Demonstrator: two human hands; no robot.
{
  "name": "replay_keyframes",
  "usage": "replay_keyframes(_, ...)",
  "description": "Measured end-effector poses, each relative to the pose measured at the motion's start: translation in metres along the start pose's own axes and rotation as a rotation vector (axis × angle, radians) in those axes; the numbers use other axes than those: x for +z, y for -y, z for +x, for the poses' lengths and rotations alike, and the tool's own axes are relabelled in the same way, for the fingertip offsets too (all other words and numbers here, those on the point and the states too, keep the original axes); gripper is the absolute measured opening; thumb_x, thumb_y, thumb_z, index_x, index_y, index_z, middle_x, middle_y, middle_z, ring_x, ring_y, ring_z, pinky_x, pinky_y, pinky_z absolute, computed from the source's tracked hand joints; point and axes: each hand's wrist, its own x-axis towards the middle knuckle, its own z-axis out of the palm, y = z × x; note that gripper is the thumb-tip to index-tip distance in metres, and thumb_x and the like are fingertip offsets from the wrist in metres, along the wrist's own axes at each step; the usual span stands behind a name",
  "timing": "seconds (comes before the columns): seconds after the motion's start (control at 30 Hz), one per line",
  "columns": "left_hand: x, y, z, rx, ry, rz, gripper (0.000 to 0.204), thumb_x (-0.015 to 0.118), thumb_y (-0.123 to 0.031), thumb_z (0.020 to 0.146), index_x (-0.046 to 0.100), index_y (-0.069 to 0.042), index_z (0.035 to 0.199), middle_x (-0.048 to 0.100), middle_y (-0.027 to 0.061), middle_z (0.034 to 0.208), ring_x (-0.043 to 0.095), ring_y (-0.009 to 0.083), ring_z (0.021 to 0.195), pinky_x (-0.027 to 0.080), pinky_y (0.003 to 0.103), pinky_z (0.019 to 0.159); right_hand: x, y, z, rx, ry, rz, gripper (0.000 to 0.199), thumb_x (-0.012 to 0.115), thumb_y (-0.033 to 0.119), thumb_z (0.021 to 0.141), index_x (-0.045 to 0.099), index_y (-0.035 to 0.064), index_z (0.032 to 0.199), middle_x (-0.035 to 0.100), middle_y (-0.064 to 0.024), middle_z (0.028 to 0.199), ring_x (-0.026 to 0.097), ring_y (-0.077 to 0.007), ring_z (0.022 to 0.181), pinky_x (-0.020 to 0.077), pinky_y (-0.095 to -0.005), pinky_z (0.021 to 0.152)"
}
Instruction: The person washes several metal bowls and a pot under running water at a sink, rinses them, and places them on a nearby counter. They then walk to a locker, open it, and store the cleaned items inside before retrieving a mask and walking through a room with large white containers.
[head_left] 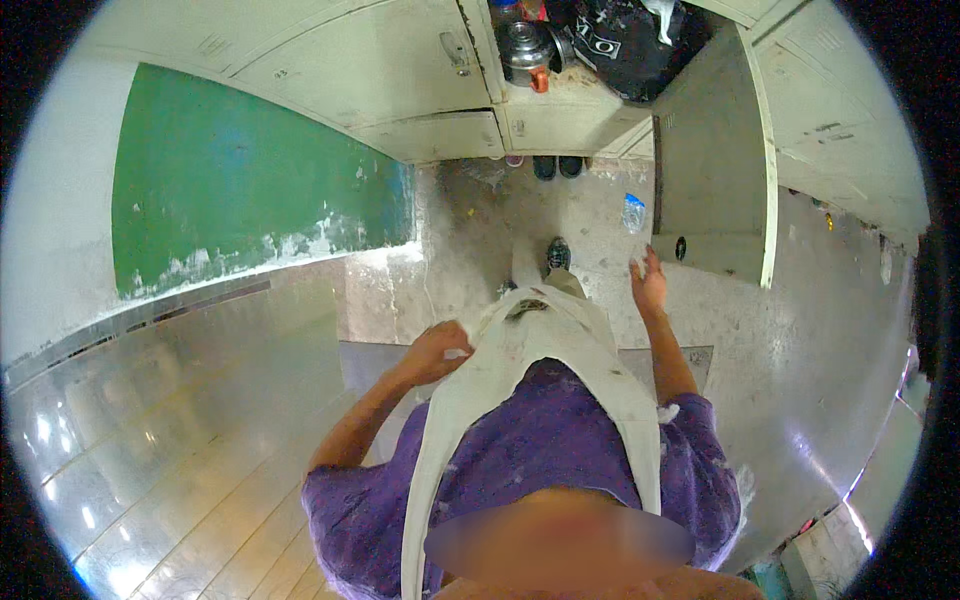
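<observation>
My left hand (438, 352) hangs beside the left edge of the off-white apron (448, 428) that I wear over a purple shirt. Its fingers are curled in, and I see nothing in them. Stretched forward on the other side, my right hand (649, 282) has its fingers apart and holds nothing. It is near the lower part of an open locker door (712, 190). Just beyond its fingertips, a crumpled clear-and-blue plastic piece (634, 213) lies on the floor.
Pale metal lockers (385, 65) stand ahead. The open compartment holds a metal pot (527, 48) with an orange-red part and a black bag (630, 45). Dark shoes (556, 167) sit beneath. A green-and-white wall (250, 175) is at left. The concrete floor (480, 220) meets shiny panels (170, 430).
</observation>
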Motion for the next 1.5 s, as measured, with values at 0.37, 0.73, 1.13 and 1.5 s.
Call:
replay_keyframes(0.37,0.017,-0.021,0.016,0.125,0.161,0.82,0.016,0.053,-0.012,0.075,0.06,-0.009,0.089,0.052,0.0089,0.093,0.051,0.0262,0.093,0.04,0.039,0.075,-0.052,-0.109,-0.183,0.491,-0.154,-0.261,0.056,0.05,0.041,0.086,0.038,0.0097,0.131,0.05,-0.0199,0.12,0.053,-0.0366,0.103,0.0434,-0.0445,0.084)
replay_keyframes(0.73,0.032,-0.005,0.004,0.022,0.224,0.882,0.013,0.056,-0.015,0.072,0.064,-0.007,0.065,0.054,0.0124,0.079,0.053,0.0268,0.081,0.039,0.039,0.068,-0.052,-0.097,-0.187,0.414,-0.233,-0.319,0.051,0.049,0.037,0.087,0.04,0.0087,0.129,0.052,-0.0224,0.114,0.052,-0.0389,0.103,0.0437,-0.0466,0.082)
replay_keyframes(1.13,-0.085,-0.061,0.169,-0.422,-0.429,-0.308,0.012,0.053,-0.012,0.084,0.06,-0.006,0.075,0.047,0.0006,0.063,0.046,0.0116,0.06,0.037,0.024,0.056,0.025,-0.109,-0.155,0.434,0.061,-0.13,0.051,0.052,0.033,0.087,0.038,0.0087,0.13,0.05,-0.0209,0.121,0.051,-0.0371,0.106,0.0439,-0.0433,0.086)
replay_keyframes(1.5,-0.146,0.08,0.539,0.273,-0.637,-1.306,0.014,0.049,-0.021,0.089,0.054,-0.008,0.089,0.056,0.0049,0.076,0.051,0.0173,0.067,0.043,0.028,0.058,0.07,-0.087,-0.117,0.58,0.32,0.221,0.05,0.055,0.029,0.087,0.042,0.0014,0.126,0.052,-0.0213,0.118,0.053,-0.0317,0.106,0.0431,-0.038,0.088)
